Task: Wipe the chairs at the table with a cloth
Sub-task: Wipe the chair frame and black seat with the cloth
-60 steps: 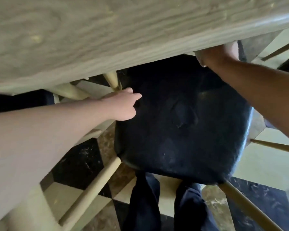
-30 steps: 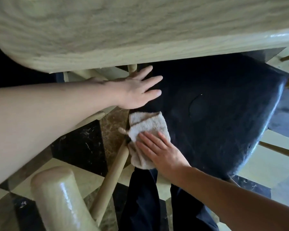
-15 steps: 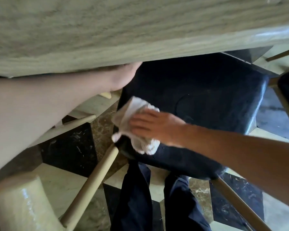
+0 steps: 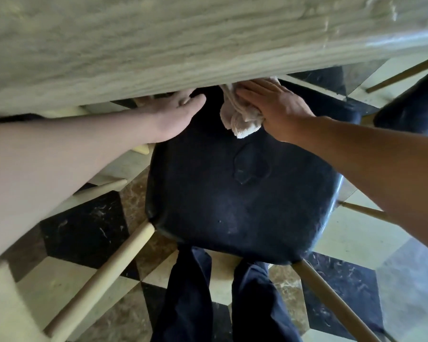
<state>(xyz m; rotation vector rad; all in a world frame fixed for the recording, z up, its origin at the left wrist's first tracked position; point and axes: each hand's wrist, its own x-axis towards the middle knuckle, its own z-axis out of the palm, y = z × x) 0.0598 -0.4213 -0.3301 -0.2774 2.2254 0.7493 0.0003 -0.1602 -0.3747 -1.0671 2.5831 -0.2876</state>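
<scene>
Fingertips of both hands and cloth [image 4: 240,117] vanish beneath table [image 4: 158,45].

Under our right grip [image 4: 279,109] we see the cloth [image 4: 240,117], a pale, nubby terry fabric, soft and matt. Beneath both grips lies the chair seat [image 4: 242,193], black leather-like upholstery with a dull sheen, faintly creased and scuffed. Above the grips, the surface [image 4: 158,45] shows pale wood grain with a glossy lacquered edge. Below the grips, the chair legs [image 4: 101,275] are smooth light wood, and the floor [image 4: 84,228] is polished, veined marble tile.
</scene>
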